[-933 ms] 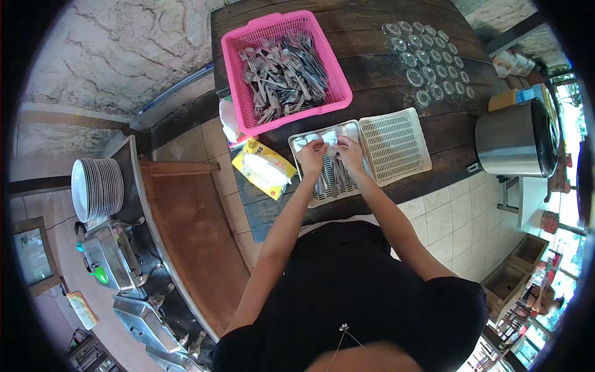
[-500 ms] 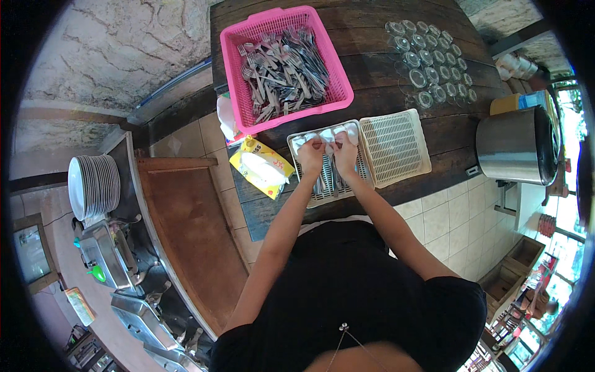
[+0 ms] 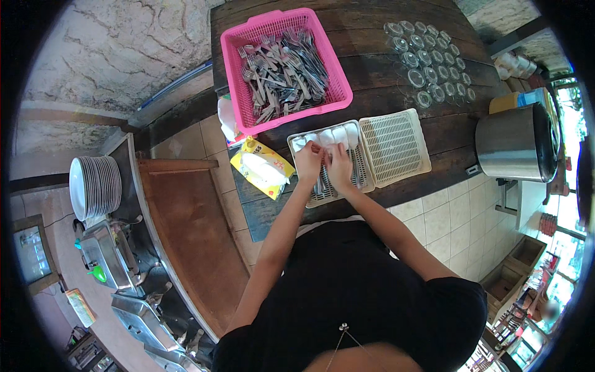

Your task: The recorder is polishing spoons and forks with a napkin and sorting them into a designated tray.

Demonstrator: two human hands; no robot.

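Observation:
A cream plastic basket (image 3: 369, 184) stands at the table's near edge with cutlery inside. White paper napkins (image 3: 339, 134) are wrapped round the far ends of the cutlery, and metal handles (image 3: 357, 177) point toward me. Over the basket's middle, my left hand (image 3: 308, 162) and my right hand (image 3: 338, 168) almost meet, fingers pinched together just below the wrapped ends. What lies between the fingertips is too small and covered to make out. Beside my left hand is a yellow tissue pack (image 3: 253, 150) with a white tissue sticking out.
A pink basket (image 3: 339, 99) full of loose forks and knives stands beyond my hands. An empty-looking cream lattice basket (image 3: 395, 149) adjoins on the right. Several glass cups (image 3: 436, 73) fill the far right, near a large steel pot (image 3: 514, 146). Stacked plates (image 3: 96, 186) stand left.
Both hands have drawn slightly toward me, off the napkin-wrapped ends. My right hand has also shifted a little left, uncovering more of the wrapped pieces and handles on the right.

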